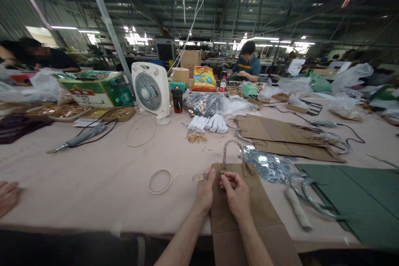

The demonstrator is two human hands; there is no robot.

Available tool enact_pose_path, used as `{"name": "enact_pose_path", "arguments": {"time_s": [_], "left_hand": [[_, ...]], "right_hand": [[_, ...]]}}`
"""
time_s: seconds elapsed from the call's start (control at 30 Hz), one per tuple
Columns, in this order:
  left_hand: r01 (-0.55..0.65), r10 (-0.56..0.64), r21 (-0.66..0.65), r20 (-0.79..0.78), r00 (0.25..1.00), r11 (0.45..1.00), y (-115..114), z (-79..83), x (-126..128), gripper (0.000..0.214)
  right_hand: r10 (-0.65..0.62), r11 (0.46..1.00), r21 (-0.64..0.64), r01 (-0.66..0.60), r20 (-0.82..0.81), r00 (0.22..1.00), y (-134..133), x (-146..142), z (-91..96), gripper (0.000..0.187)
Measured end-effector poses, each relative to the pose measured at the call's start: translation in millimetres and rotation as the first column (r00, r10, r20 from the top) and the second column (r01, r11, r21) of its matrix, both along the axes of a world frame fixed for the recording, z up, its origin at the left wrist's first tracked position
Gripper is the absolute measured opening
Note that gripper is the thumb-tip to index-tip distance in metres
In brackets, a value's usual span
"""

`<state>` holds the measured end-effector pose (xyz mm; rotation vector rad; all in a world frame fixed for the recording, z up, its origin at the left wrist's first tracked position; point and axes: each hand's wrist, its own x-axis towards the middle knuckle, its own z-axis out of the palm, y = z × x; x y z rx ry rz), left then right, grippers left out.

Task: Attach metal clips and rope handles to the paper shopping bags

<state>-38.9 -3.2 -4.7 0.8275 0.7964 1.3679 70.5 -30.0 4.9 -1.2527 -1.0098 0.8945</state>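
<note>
A brown bag panel (230, 224) with a plastic-wrapped handle (233, 143) lies in front of me and hangs over the table edge. My left hand (205, 193) is closed on the panel's left edge, thumb on top. A small strap tab with a metal plate (198, 177) juts out leftward from behind that hand. Over the panel, near the handle's left base, my right hand (237, 193) is closed in a pinch. Between its fingertips shows a small shiny metal piece (222, 172), too small to name exactly.
A ring of white tape (159, 181) lies to the left. Beyond are gold-coloured fittings (196, 137), white gloves (208, 124), a fan (150, 89) and an electric screwdriver (82, 136). Silvery pieces (268, 165) and green panels (361, 199) lie right. Another person's hand (8, 197) rests far left.
</note>
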Motion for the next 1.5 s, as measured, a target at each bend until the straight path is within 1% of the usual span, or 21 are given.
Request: {"name": "enact_pose_path", "arguments": {"time_s": [0.17,0.3,0.33,0.4,0.5,0.57,0.63,0.7,0.73,0.8,0.83,0.87,0.97,1.03,1.07,1.1,1.17,1.23,1.33,1.43,1.5], "left_hand": [[-0.028,0.029,0.019,-0.055,0.998,0.999,-1.0,-3.9,0.5,0.055],[-0.056,0.06,0.046,-0.104,0.993,0.997,-0.5,-10.8,0.0,0.054],[-0.059,0.065,0.055,-0.114,0.991,0.997,-0.3,-12.1,-0.4,0.053],[-0.059,0.07,0.081,-0.142,0.987,0.995,0.1,-13.7,-1.5,0.051],[-0.062,0.085,0.116,-0.213,0.973,0.991,0.7,-14.6,-2.7,0.048],[-0.081,0.111,0.125,-0.256,0.96,0.989,0.9,-14.2,-2.5,0.046],[-0.103,0.135,0.125,-0.278,0.951,0.987,0.8,-12.3,-2.3,0.045],[-0.111,0.145,0.124,-0.313,0.939,0.986,1.0,-8.6,-4.6,0.046],[-0.103,0.142,0.125,-0.353,0.925,0.987,1.2,-6.2,-7.5,0.046],[-0.081,0.135,0.13,-0.49,0.861,0.988,1.6,-1.0,-17.1,0.046],[-0.066,0.129,0.13,-0.575,0.808,0.989,1.4,1.5,-23.3,0.046],[-0.048,0.126,0.135,-0.661,0.739,0.99,0.8,3.9,-29.9,0.046],[0.005,0.162,0.186,-0.87,0.466,0.983,-3.6,10.6,-46.3,0.041],[0.033,0.191,0.21,-0.935,0.298,0.977,-7.2,14.9,-50.9,0.033],[0.036,0.194,0.209,-0.95,0.244,0.977,-8.6,16.9,-51.4,0.03],[0.036,0.186,0.198,-0.959,0.214,0.98,-9.6,18.8,-51.0,0.029],[0.033,0.162,0.172,-0.966,0.199,0.985,-9.9,21.5,-49.6,0.028],[0.036,0.148,0.16,-0.965,0.218,0.987,-8.2,22.0,-49.1,0.027],[0.052,0.155,0.174,-0.953,0.259,0.983,-2.1,15.8,-51.4,0.03],[0.049,0.189,0.212,-0.937,0.294,0.976,6.7,0.6,-55.0,0.032],[0.036,0.205,0.227,-0.926,0.316,0.973,13.4,-12.1,-56.8,0.033]], "right_hand": [[0.005,1.0,-0.013,-0.005,-0.007,1.0,2.7,-1.4,1.3,0.04],[0.049,0.998,-0.036,-0.048,0.028,0.998,6.2,-1.0,5.8,0.037],[0.054,0.998,-0.035,-0.052,0.061,0.997,6.4,-2.2,6.5,0.036],[0.028,1.0,-0.009,-0.026,0.181,0.983,6.0,-7.0,6.1,0.033],[-0.091,0.995,0.084,0.062,0.396,0.914,3.9,-17.2,1.9,0.029],[-0.149,0.987,0.122,0.103,0.473,0.868,2.9,-21.9,-1.0,0.029],[-0.141,0.989,0.102,0.104,0.484,0.863,2.5,-22.5,-1.9,0.029],[-0.081,0.996,0.059,0.061,0.44,0.895,2.3,-20.0,-1.0,0.03],[-0.044,0.998,0.048,0.027,0.411,0.911,1.9,-18.2,-0.6,0.031],[0.027,0.998,0.046,-0.048,0.382,0.924,0.3,-15.0,-1.6,0.032],[0.058,0.995,0.053,-0.085,0.387,0.92,-0.6,-13.4,-3.5,0.031],[0.092,0.99,0.059,-0.126,0.4,0.912,-1.5,-11.7,-6.1,0.031],[0.216,0.959,0.073,-0.275,0.441,0.871,-0.3,-3.6,-14.6,0.031],[0.265,0.944,0.065,-0.323,0.436,0.86,6.3,5.2,-15.3,0.033],[0.266,0.948,0.049,-0.314,0.418,0.869,12.2,10.4,-13.1,0.035],[0.252,0.958,0.028,-0.285,0.394,0.884,20.0,15.8,-9.1,0.039],[0.206,0.976,-0.008,-0.217,0.344,0.916,42.2,25.7,2.4,0.046],[0.163,0.986,-0.015,-0.168,0.332,0.929,72.8,31.6,14.9,0.051],[0.13,0.988,0.031,-0.154,0.39,0.912,127.7,27.5,25.8,0.047],[0.134,0.978,0.077,-0.193,0.475,0.869,178.1,8.7,22.7,0.039],[0.114,0.98,0.084,-0.179,0.498,0.859,201.4,-7.0,15.7,0.036]]}}
